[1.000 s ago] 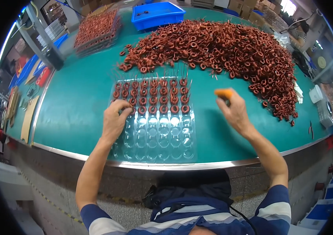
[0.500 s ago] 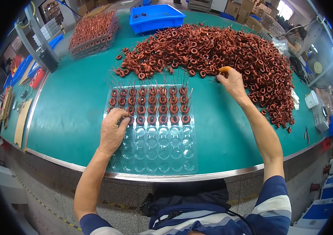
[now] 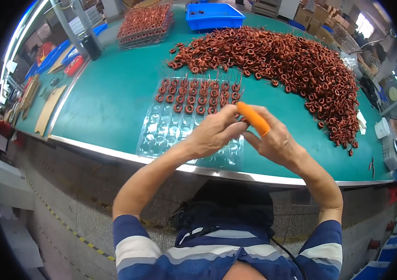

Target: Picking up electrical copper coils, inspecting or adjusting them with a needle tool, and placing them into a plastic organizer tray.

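Note:
My left hand [image 3: 215, 132] and my right hand [image 3: 275, 142] meet above the near right part of a clear plastic tray [image 3: 148, 145]. Their fingers are closed together around a small copper-wound ring coil [image 3: 243, 119], mostly hidden by the fingers. An orange finger cot [image 3: 254, 119] covers one finger of my right hand. Rows of ring coils [image 3: 191, 100] with wire leads sit in the tray's far pockets, while its nearer pockets show bare round hollows. Beyond the tray, a large heap of loose ring coils [image 3: 301, 67] curves across the green table to the right.
A blue bin [image 3: 215, 21] with a few coils stands at the back. Left of it are stacked clear trays full of coils [image 3: 145, 28]. A metal post [image 3: 79, 23] rises at the left. Pliers [image 3: 371, 167] lie near the right edge. The table's metal edge [image 3: 114, 152] runs in front.
My right hand has come from the heap toward my left hand. The left has left the tray's left side and moved right to meet it. The whole view has shifted.

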A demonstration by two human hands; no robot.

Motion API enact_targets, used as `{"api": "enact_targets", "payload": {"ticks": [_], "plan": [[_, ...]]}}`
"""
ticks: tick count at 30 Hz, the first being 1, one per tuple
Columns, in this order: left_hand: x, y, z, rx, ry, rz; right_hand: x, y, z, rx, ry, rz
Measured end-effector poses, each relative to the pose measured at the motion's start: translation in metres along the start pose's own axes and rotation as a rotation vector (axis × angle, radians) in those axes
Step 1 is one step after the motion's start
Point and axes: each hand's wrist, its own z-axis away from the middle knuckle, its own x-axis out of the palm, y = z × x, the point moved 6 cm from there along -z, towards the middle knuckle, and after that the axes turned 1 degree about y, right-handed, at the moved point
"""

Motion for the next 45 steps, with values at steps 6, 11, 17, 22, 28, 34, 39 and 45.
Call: {"api": "enact_targets", "payload": {"ticks": [6,11,17,22,28,34,39,45], "plan": [[0.017,0.000,0.019,-0.051,0.111,0.397,-0.024,-0.012,0.019,0.196,0.201,-0.109],[0.036,0.004,0.026,-0.025,0.040,0.468,0.000,0.010,0.048,0.572,0.208,-0.676],[0.041,0.022,0.036,0.050,0.023,0.250,0.018,0.015,0.053,0.661,0.133,-1.050],[0.033,0.031,0.044,0.142,0.227,-0.059,-0.019,-0.020,0.042,0.244,0.401,-0.047],[0.032,0.011,0.043,-0.016,0.153,0.237,-0.020,-0.033,0.040,0.096,0.447,0.102],[0.040,0.013,0.045,-0.014,0.222,0.663,-0.019,-0.023,0.043,0.299,0.451,-0.180],[0.038,0.009,0.044,-0.024,0.277,0.734,0.020,0.007,0.052,0.660,0.436,-0.919],[0.032,0.013,0.045,0.017,0.202,0.507,0.021,0.009,0.070,0.682,0.452,-0.821]]}}
